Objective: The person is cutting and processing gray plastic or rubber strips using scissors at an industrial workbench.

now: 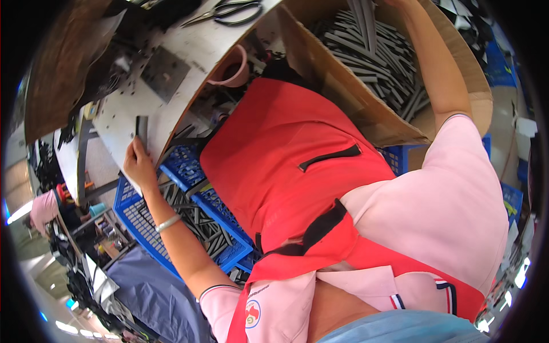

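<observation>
Left hand: the left hand (137, 163) pinches a short dark grey strip (141, 128) by its lower end, thumb and fingers closed on it; the strip stands roughly upright against the near edge of the white worktop (123, 108).
Right hand: the right arm (432, 63) reaches up into a large cardboard box (366, 108); the hand itself is cut off at the top edge of the view, so I cannot tell whether it grips anything.
Box contents: a loose heap of grey strips (377, 57), same kind as the held one, fills the box.
Blue crate: a blue plastic crate (137, 220) sits below the worktop edge, under the left forearm, holding more grey strips (197, 220) in a shallow layer.
Worktop: a flat grey metal plate (164, 71) lies near the middle; black-handled scissors (231, 11) lie at the far edge; a pink cup (234, 67) stands just off the near edge.
Clothing: red apron (286, 154) over a pink shirt; silver bracelet (167, 223) on the left wrist.
Step in hand (judgement): one strip is presented at the worktop edge while the other arm fetches from the box.
Next move (judgement): calls for a firm pinch on the strip and a clean pick of one piece from the tangled heap.
</observation>
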Demonstrator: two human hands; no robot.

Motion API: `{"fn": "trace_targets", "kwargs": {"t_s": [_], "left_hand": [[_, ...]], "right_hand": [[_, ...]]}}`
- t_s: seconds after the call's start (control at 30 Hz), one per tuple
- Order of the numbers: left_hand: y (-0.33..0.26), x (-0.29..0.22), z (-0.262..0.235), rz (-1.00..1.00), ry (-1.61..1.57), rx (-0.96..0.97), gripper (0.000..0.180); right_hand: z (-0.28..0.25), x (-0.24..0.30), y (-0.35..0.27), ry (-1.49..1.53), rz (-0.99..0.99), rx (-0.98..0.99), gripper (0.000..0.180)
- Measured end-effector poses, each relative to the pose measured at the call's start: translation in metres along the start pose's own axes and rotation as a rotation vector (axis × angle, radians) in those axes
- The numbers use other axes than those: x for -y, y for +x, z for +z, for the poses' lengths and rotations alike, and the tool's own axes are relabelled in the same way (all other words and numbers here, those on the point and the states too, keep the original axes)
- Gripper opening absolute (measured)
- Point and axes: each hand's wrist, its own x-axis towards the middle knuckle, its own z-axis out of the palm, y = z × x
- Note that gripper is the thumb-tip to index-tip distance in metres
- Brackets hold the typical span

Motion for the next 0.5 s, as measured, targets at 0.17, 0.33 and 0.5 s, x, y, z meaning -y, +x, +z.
{"fn": "trace_targets", "kwargs": {"t_s": [0.17, 0.33, 0.5], "left_hand": [[-0.004, 0.001, 0.019, 0.151, 0.300, -0.205, 0.040], [-0.008, -0.009, 0.021, 0.049, 0.299, -0.152, 0.040], [-0.010, 0.003, 0.017, 0.060, 0.334, -0.197, 0.040]], "right_hand": [[-0.039, -0.175, -0.072, -0.333, 0.319, -0.141, 0.056], [-0.001, -0.286, -0.131, -0.805, 0.408, -0.086, 0.068], [-0.004, -0.278, -0.113, -0.845, 0.425, 0.034, 0.073]]}}
